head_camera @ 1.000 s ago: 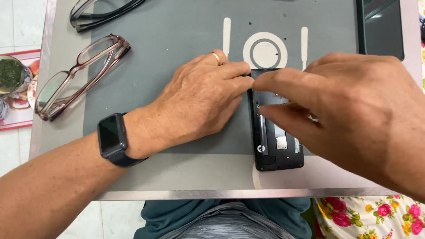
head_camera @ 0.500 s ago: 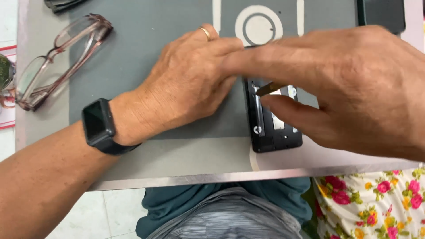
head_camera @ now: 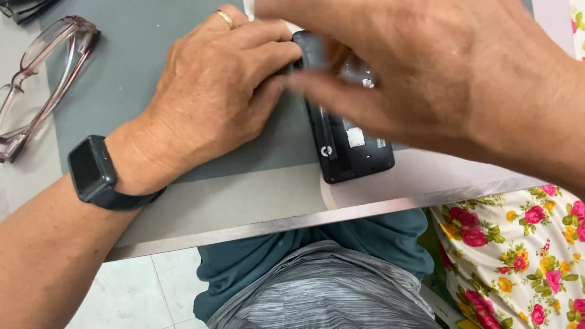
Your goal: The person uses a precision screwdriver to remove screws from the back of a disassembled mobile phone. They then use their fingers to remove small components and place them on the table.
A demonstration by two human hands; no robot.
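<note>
Opened black phone [head_camera: 350,143] lies on grey mat [head_camera: 134,73] near table's front edge [head_camera: 256,228], inner side up. Left hand [head_camera: 213,91] flat on mat, fingertips pressing phone's left edge; nothing clasped. Right hand [head_camera: 439,73] hovers over phone's upper part, blurred, thumb stretched across it; whether it pinches anything cannot be told. Small brownish tool seen between right fingers half second ago no longer visible. View sits closer and lower than before; pink-framed glasses [head_camera: 36,85] now at left edge. Black smartwatch [head_camera: 91,173] on left wrist.
</note>
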